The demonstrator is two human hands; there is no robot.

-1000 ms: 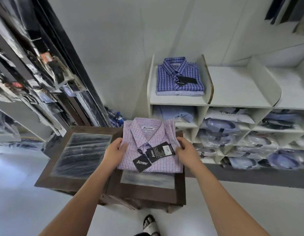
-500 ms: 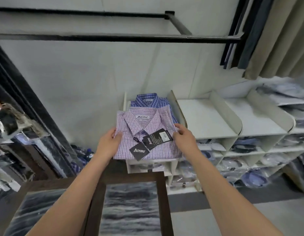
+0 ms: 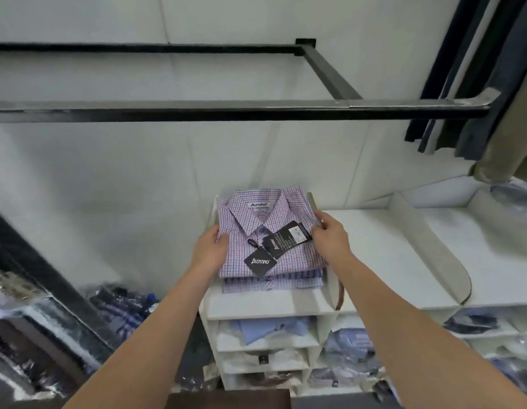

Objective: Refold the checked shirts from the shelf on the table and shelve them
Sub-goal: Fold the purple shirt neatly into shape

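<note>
Both hands are on the folded pink checked shirt [image 3: 271, 219], left hand [image 3: 210, 249] and right hand [image 3: 330, 240] each pinching a side edge with the thumb on top. My guess is that keeps the fold flat while it lands square on the blue checked shirt [image 3: 274, 283] at the left end of the shelf [image 3: 268, 304], just back from the front edge. Can't tell if it's fully resting yet, and the divider [image 3: 333, 287] crowds the right hand while the hang tags [image 3: 260, 262] flop loose.
</note>
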